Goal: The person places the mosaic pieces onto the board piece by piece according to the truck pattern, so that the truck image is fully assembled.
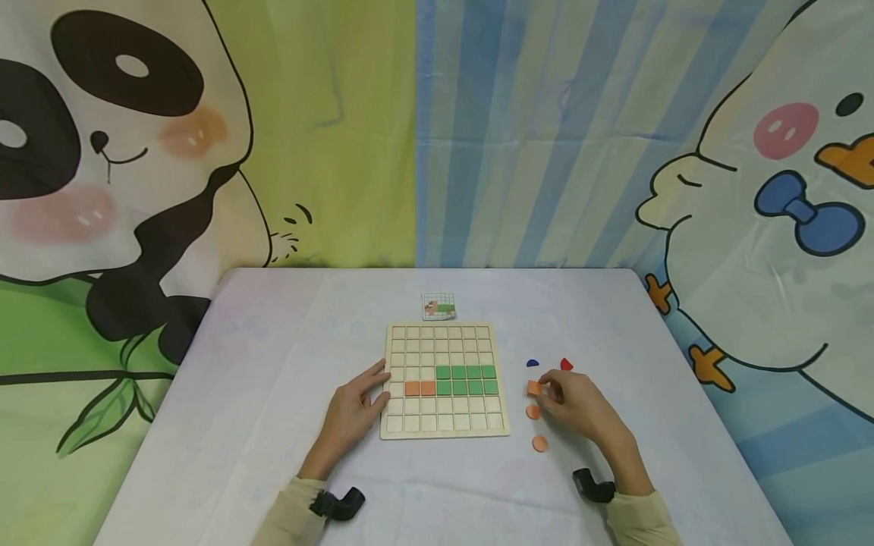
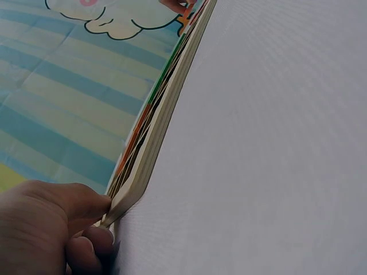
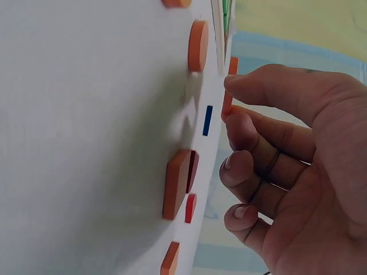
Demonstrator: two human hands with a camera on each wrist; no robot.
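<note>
A pale wooden grid board [image 1: 445,437] lies mid-table. Two rows of green square tiles [image 1: 476,387] and two orange square tiles [image 1: 419,388] sit in its cells. At the board's left edge, my left hand [image 1: 348,421] holds the rim with thumb and fingers, also visible at the board's corner in the left wrist view. My right hand [image 1: 580,406], right of the board, pinches an orange square tile [image 1: 533,387] between thumb and index finger. Its other fingers are bent and apart from the tile in the right wrist view.
Two orange round pieces [image 1: 539,444] lie near the right hand. Beyond are a blue half-round piece [image 1: 532,363] and a red piece [image 1: 566,364]. More orange pieces [image 3: 176,184] show in the right wrist view. A small picture card [image 1: 438,306] lies behind the board.
</note>
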